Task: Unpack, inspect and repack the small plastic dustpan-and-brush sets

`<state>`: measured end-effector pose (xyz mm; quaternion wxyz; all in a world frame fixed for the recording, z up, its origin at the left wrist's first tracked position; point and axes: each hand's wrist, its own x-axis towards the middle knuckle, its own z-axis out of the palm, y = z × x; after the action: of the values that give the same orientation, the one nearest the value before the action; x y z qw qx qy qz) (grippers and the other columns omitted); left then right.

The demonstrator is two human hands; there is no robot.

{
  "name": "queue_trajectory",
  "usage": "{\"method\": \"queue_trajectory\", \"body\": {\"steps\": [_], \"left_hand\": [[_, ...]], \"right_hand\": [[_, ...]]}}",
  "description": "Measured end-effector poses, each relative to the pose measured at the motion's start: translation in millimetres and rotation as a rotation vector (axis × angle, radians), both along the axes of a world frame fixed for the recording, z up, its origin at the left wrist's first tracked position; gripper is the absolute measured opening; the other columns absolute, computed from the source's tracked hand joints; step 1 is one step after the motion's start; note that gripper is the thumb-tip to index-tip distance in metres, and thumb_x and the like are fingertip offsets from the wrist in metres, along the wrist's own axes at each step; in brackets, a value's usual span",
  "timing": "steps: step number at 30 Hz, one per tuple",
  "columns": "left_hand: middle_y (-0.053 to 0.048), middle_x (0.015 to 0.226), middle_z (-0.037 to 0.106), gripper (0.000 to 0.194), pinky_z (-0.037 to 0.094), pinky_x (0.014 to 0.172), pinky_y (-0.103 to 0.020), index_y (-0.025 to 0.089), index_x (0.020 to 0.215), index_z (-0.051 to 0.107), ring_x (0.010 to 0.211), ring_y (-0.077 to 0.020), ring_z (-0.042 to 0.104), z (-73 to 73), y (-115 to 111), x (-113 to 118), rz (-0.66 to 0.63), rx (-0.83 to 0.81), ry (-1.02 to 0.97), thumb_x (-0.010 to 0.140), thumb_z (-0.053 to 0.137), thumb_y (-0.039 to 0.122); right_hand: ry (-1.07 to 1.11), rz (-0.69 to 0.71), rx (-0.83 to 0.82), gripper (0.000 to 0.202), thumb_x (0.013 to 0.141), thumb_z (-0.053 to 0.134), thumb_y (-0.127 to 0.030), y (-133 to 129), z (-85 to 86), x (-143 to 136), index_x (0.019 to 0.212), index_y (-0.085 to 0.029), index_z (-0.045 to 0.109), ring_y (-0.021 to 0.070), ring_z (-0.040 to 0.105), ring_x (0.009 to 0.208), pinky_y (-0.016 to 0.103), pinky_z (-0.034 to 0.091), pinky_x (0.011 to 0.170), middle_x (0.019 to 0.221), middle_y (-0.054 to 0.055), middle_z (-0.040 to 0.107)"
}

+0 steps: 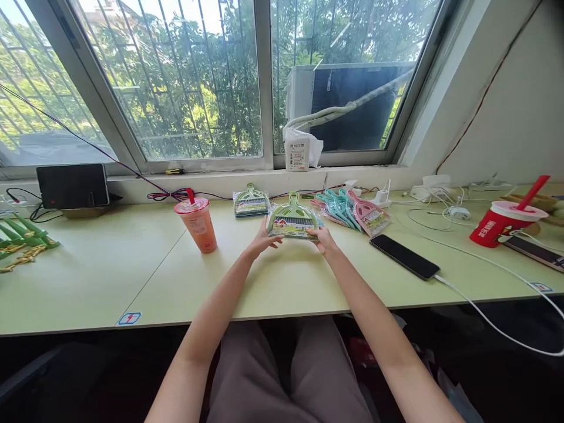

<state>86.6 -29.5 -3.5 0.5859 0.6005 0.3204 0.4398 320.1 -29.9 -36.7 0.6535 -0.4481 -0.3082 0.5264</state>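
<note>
A green mini dustpan-and-brush set in clear wrapping (292,223) is held between my two hands over the table. At its left edge is my left hand (263,239), with the thumb toward the front. My right hand (323,239) grips its right edge. Just behind on the left, another green wrapped set (251,201) lies on a small stack. To the right are wrapped turquoise sets (338,209) and a wrapped pink set (368,214), lying overlapped.
An orange drink cup (197,226) stands left of my hands. A black phone (404,256) with a white cable lies to the right, near a red cup (502,224). A tablet (73,186) and tissue pack (297,154) are by the window.
</note>
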Motion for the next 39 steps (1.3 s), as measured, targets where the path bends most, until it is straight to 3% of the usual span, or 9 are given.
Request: {"method": "queue_trajectory", "body": {"steps": [3,6,10,15,22,25,28,34,39], "left_hand": [[-0.009,0.099,0.070,0.054,0.051,0.047,-0.023,0.016,0.128,0.049,0.053,-0.0124,0.065,-6.4,8,10,0.129,-0.054,0.096,0.083,0.067,0.041],[-0.004,0.075,0.066,0.034,0.049,0.045,-0.023,0.011,0.106,0.054,0.045,-0.0122,0.062,-9.3,16,12,0.222,-0.127,0.142,0.091,0.057,0.041],[0.000,0.063,0.062,0.028,0.047,0.042,-0.022,0.014,0.105,0.049,0.041,-0.0134,0.061,-9.2,18,12,0.244,-0.106,0.138,0.092,0.056,0.038],[-0.003,0.077,0.065,0.026,0.047,0.039,-0.023,0.017,0.105,0.043,0.041,-0.0128,0.061,-2.4,9,24,0.263,0.011,0.099,0.092,0.053,0.038],[-0.008,0.099,0.064,0.028,0.055,0.045,-0.028,0.019,0.112,0.042,0.048,-0.0118,0.063,42.9,11,75,0.162,0.030,0.027,0.090,0.053,0.033],[-0.010,0.103,0.064,0.031,0.059,0.051,-0.032,0.018,0.115,0.044,0.054,-0.0134,0.065,53.1,23,95,0.162,0.014,0.048,0.089,0.054,0.031],[-0.012,0.107,0.065,0.027,0.059,0.060,-0.033,0.016,0.111,0.052,0.069,-0.0178,0.068,38.4,26,103,0.283,0.019,0.207,0.089,0.055,0.031],[-0.015,0.106,0.066,0.020,0.049,0.091,-0.037,0.015,0.098,0.062,0.107,-0.0275,0.062,-12.8,0,89,0.424,0.169,0.772,0.091,0.053,0.032],[-0.020,0.132,0.049,0.025,0.040,0.102,-0.041,0.015,0.098,0.063,0.129,-0.0327,0.043,-18.9,8,85,0.589,0.293,0.946,0.090,0.057,0.037]], "right_hand": [[-0.025,0.039,0.011,0.035,0.054,0.080,-0.013,-3,4.4,-2,0.082,-0.020,0.061,0.0187,0.070,0.072,0.033,0.061,0.069,0.069,-0.001,0.068],[-0.047,0.061,-0.010,0.037,0.051,0.084,-0.015,-6,8.6,-5,0.081,-0.020,0.062,0.0185,0.068,0.071,0.030,0.058,0.064,0.069,-0.001,0.068],[-0.100,0.079,-0.014,0.040,0.049,0.086,-0.019,-8,11.9,-7,0.083,-0.020,0.064,0.0200,0.067,0.074,0.030,0.055,0.064,0.072,0.000,0.069],[-0.155,0.036,0.049,0.042,0.052,0.085,-0.026,-6,22.4,8,0.088,-0.018,0.064,0.0217,0.067,0.083,0.035,0.053,0.076,0.080,0.003,0.071],[-0.340,0.000,0.206,0.046,0.045,0.087,-0.022,20,90.2,78,0.086,-0.018,0.068,0.0188,0.064,0.077,0.034,0.053,0.075,0.081,0.002,0.071],[-0.384,-0.040,0.245,0.036,0.052,0.085,-0.021,30,105.2,96,0.083,-0.015,0.067,0.0143,0.063,0.072,0.031,0.052,0.076,0.078,0.001,0.071],[-0.420,-0.033,0.145,0.032,0.059,0.085,-0.025,30,88.7,99,0.083,-0.014,0.066,0.0131,0.063,0.068,0.031,0.052,0.073,0.072,0.002,0.070],[-0.568,-0.029,-0.009,0.043,0.048,0.090,-0.030,27,14.2,87,0.082,-0.013,0.071,0.0180,0.063,0.065,0.032,0.052,0.065,0.072,0.005,0.070],[-0.994,-0.216,-0.096,0.036,0.069,0.077,-0.037,38,-10.4,71,0.098,-0.017,0.073,0.0258,0.065,0.088,0.037,0.052,0.076,0.094,0.010,0.071]]}}
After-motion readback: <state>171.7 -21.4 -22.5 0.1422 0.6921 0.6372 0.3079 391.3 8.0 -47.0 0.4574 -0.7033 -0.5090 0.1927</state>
